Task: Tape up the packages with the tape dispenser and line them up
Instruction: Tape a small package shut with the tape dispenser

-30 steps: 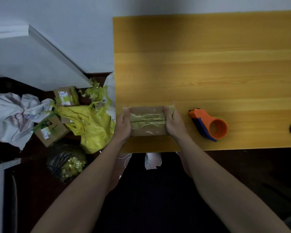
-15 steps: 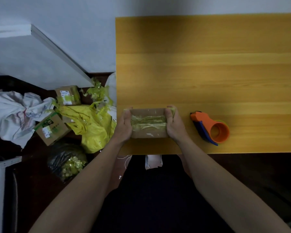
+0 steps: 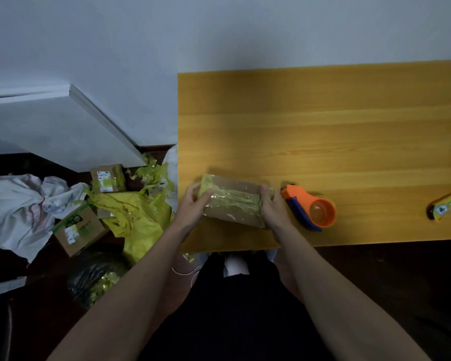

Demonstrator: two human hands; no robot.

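Package (image 3: 232,204) sits gripped between both hands (image 3: 192,208), beside tape dispenser (image 3: 309,209).

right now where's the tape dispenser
In the head view, the tape dispenser lies on the table near its front edge, just right of the right hand.

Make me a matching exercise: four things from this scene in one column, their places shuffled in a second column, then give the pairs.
1. package
2. tape dispenser
3. yellow bag
4. yellow tool

A. floor, left of the table
B. far right table edge
C. gripped by left hand and right hand
D. table, right of the hands

Pairs: 1-C, 2-D, 3-A, 4-B
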